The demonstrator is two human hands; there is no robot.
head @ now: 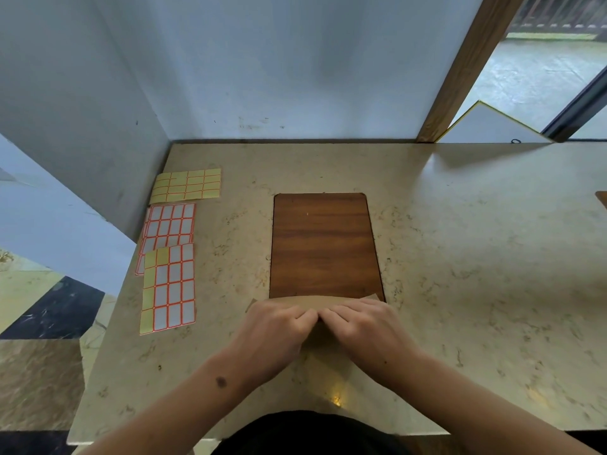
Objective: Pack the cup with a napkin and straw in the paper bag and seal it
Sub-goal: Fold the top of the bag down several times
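Note:
A brown paper bag point(320, 302) lies near the front middle of the stone table, its folded top edge pointing away from me over the near edge of a wooden board point(323, 244). My left hand point(276, 330) and my right hand point(364, 326) press side by side on the fold, knuckles touching, fingers curled onto the paper. Most of the bag is hidden under my hands and wrists. No cup, napkin or straw shows.
Three sheets of orange-bordered labels lie at the left: a yellow sheet point(187, 186) at the back, a white sheet point(169, 224) in the middle, and a part-used sheet point(170, 290) nearest. A grey wall corner stands behind; the table edge point(98, 356) drops off at left.

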